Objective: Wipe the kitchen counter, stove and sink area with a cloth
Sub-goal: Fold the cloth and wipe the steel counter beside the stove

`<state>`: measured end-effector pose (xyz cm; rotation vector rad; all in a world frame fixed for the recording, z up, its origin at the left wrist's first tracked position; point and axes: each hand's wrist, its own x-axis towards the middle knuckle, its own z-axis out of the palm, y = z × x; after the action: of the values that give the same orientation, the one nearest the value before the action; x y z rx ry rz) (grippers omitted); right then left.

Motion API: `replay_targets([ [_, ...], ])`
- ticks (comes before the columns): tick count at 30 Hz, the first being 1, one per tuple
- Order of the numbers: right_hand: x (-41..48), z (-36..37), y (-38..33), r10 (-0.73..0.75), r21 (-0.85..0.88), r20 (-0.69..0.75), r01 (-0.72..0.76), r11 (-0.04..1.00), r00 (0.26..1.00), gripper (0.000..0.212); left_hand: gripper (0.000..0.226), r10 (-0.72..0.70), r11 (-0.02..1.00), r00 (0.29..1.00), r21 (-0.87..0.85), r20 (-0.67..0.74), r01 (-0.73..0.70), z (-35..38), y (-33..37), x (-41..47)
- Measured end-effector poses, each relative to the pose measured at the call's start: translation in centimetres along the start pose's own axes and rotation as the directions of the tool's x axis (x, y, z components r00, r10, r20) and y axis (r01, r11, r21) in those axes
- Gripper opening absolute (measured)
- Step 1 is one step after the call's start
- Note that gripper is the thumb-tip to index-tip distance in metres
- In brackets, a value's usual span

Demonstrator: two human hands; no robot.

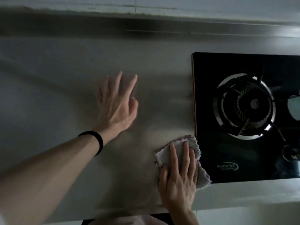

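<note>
Pressing flat on the pale grey, lilac-edged folded cloth point(162, 155), the right hand point(178, 174) lies nearest, at about 5 o'clock in the view. Its fingers are straight and spread a little over the fabric, with none curled round it. The cloth rests on the brushed stainless-steel counter point(48, 98), and its ragged right edge laps onto the near left corner of the black glass gas stove point(209, 75).

It looks thin, limp and light, likely to bunch or fold over if pushed from one edge, so a flat palm over its middle should steer it best (the free corner at 11 o'clock would suit a pinch for lifting). On smooth steel and glass it should slide readily; whether it is damp cannot be told.

At 10 o'clock from the cloth the left hand point(116, 104), a black band point(97, 142) on its wrist, is wide open with fingers fanned and holds nothing. Blur hides whether it touches the counter.

At 3 o'clock from the cloth a small white oval logo point(227, 167) is printed on the glass, its lettering too blurred to read. Beyond it sits the round burner with its black pan support point(245, 104)
</note>
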<state>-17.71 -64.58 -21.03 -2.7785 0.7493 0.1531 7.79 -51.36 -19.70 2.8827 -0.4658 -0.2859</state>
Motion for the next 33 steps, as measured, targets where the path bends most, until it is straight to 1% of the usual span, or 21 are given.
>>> replay_targets([
  [2,2.3,-0.2,0.1,-0.058,-0.014,0.023,0.058,0.998,0.998,0.068,0.067,-0.047,0.999,0.999,-0.019,-0.004,0.047,1.5,2.2,-0.3],
  [5,7.5,-0.9,-0.9,-0.135,-0.019,0.012,0.135,0.991,0.991,0.065,0.066,-0.069,0.997,0.995,0.026,-0.07,0.071,3.1,2.6,-0.5],
  [8,14.0,-1.5,-3.0,-0.158,0.014,-0.026,0.158,0.987,0.987,0.064,0.069,-0.056,0.996,0.99,0.068,-0.128,0.065,3.7,2.4,-0.5],
  [11,21.6,-2.2,-5.1,-0.216,0.025,-0.048,0.217,0.976,0.975,0.063,0.069,-0.074,0.993,0.987,0.077,-0.146,0.086,4.0,2.6,-0.4],
  [14,28.7,-2.9,-7.1,-0.228,0.034,-0.049,0.23,0.973,0.972,0.063,0.066,-0.07,0.993,0.986,0.085,-0.152,0.084,4.2,2.4,-0.1],
  [16,31.8,-2.9,-8.3,-0.249,0.029,-0.038,0.25,0.968,0.968,0.063,0.064,-0.079,0.992,0.983,0.083,-0.165,0.094,4.1,2.3,-0.2],
  [19,33.9,-2.8,-8.8,-0.293,0.013,-0.044,0.293,0.956,0.955,0.064,0.065,-0.084,0.99,0.981,0.093,-0.173,0.101,3.9,2.5,-0.3],
  [23,33.4,-2.9,-8.5,-0.33,0.015,-0.047,0.331,0.943,0.943,0.063,0.064,-0.099,0.989,0.985,0.096,-0.143,0.113,3.4,2.6,-0.4],
  [26,29.8,-2.7,-7.8,-0.339,0.022,-0.046,0.34,0.94,0.94,0.06,0.064,-0.115,0.986,0.987,0.109,-0.113,0.127,3.3,2.7,-0.4],
  [28,25.0,-2.2,-7.0,-0.32,0.031,-0.076,0.323,0.946,0.944,0.058,0.065,-0.117,0.987,0.988,0.099,-0.105,0.128,3.2,2.8,-0.5],
  [30,18.6,-1.5,-5.7,-0.294,0.083,-0.09,0.301,0.95,0.952,0.056,0.067,-0.116,0.988,0.987,0.09,-0.108,0.126,3.0,3.0,-0.6],
  [31,14.9,-1.1,-4.8,-0.275,0.097,-0.08,0.282,0.955,0.958,0.056,0.068,-0.115,0.988,0.987,0.087,-0.109,0.125,3.0,3.1,-0.6],
  [33,7.1,-0.3,-3.0,-0.253,0.092,-0.012,0.253,0.963,0.967,0.058,0.068,-0.12,0.988,0.986,0.084,-0.115,0.13,2.9,3.3,-0.4],
])
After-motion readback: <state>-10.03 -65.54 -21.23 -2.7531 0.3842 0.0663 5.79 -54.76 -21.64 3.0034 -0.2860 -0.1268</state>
